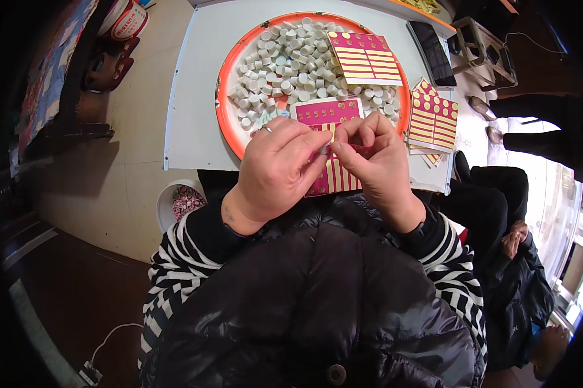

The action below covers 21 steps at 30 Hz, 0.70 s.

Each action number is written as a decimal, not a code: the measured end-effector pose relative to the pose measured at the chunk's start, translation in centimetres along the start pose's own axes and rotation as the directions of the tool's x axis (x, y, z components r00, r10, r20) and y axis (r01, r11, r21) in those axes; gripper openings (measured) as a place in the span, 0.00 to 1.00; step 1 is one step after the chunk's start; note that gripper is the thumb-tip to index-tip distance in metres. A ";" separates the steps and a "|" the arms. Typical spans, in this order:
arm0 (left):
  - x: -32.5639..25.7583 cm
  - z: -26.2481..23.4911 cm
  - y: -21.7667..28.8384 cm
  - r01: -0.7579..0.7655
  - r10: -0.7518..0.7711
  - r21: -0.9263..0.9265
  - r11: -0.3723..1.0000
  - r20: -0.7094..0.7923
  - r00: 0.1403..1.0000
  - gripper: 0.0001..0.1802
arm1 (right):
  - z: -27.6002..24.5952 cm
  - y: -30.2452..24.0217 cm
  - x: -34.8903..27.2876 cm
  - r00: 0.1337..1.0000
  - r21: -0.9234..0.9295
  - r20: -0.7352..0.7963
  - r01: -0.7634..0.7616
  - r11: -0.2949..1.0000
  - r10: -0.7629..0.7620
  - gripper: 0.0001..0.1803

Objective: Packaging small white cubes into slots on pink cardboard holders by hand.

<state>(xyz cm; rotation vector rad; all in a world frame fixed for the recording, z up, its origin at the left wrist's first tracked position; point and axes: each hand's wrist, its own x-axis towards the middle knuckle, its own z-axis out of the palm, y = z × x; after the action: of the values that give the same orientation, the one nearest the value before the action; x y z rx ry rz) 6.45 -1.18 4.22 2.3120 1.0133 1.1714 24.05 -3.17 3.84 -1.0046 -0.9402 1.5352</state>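
Note:
My left hand (278, 161) is closed in a pinch over the near rim of an orange-rimmed round tray (225, 123). A small pale cap (324, 149) shows at its fingertips, partly hidden. Close beside it, my right hand (379, 165) pinches a thin red sticker strip (364, 149), its fingertips almost meeting the left ones. Beneath both hands lies a magenta and yellow sticker sheet (327, 111), largely covered by them. Many small white caps (291, 61) fill the tray. Another sticker sheet (366, 59) rests on the caps at the far right.
Right of the tray, a stack of sticker sheets (434, 123) lies on the white table (191, 97), with a black phone (431, 53) behind it. A white bucket (165, 205) of red-and-white capped pieces stands below the table's left. Another person's hands (514, 239) rest at the right.

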 end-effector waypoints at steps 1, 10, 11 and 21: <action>0.0 0.1 0.0 -0.003 0.003 0.001 1.000 -0.003 1.000 0.17 | 0.1 0.1 0.1 1.000 -0.009 0.008 -0.004 1.000 0.004 0.21; -0.1 -0.2 -0.6 0.034 -0.036 -0.098 0.995 -0.022 0.999 0.18 | 0.1 0.2 0.2 0.988 -0.025 0.048 0.150 0.988 -0.149 0.15; -0.1 -0.3 -0.6 0.046 -0.051 -0.145 0.988 -0.031 0.998 0.17 | 0.0 0.1 0.2 0.988 -0.025 0.048 0.151 0.988 -0.150 0.15; -0.7 0.1 -1.1 0.124 -0.149 -0.456 0.881 -0.020 0.989 0.16 | -0.1 1.4 0.2 0.977 0.405 0.141 -0.205 0.891 0.161 0.08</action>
<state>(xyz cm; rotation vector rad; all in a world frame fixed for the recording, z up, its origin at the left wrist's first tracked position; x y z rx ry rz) 5.83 -0.94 3.14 1.8218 0.7983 1.2613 23.71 -3.23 2.47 -0.7229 -0.5564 1.8643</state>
